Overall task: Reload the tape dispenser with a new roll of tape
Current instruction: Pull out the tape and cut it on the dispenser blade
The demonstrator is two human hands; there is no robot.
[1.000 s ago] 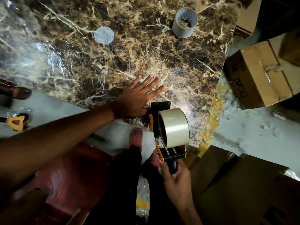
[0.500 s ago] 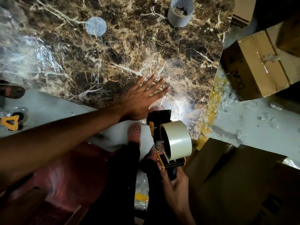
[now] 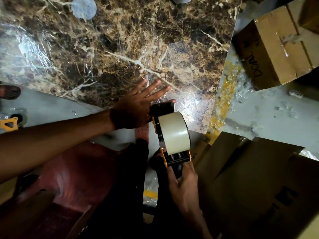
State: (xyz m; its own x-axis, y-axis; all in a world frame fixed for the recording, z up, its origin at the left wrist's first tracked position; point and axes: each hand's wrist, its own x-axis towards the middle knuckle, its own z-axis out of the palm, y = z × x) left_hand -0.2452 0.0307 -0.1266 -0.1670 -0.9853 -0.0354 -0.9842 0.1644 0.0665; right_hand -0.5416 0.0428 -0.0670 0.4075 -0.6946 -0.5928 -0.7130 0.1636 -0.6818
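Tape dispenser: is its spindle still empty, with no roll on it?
No. A full pale roll of tape sits on the tape dispenser, whose handle the right hand grips.

The only text that can be read is the word "boAt", printed in dark letters on the side of a brown cardboard box at the upper right. The word appears turned, so it runs along the lower left face of the box, near its bottom corner.

On the big dark cardboard box at the lower right there are some large dark letters near the right edge, but they are too dim and cut off to read.

No readable label or number shows on the tape dispenser, on the roll of tape or on the table.
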